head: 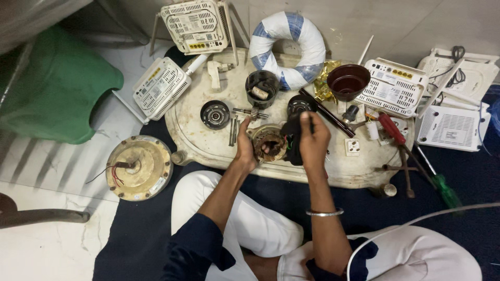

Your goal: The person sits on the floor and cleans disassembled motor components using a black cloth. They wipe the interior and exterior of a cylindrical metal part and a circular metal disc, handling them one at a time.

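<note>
White-trousered knees are framing the worktop (pixel 208 143); left hand (pixel 245 148) is cupping the motor stator (pixel 268 144), right hand (pixel 314 138) gripping a black tool (pixel 292 136) just right of it.

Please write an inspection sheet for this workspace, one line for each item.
surface: low cream table, stained.
job's things: motor stator with copper windings; black motor part.
clutter: round bearing cap, black cup, brown bowl, red-handled tool, green screwdriver.
grippers: left hand steadies the stator; right hand grips the black part.
cables: white cable over the lap.
surroundings: white routers, green stool, fan housing.
</note>
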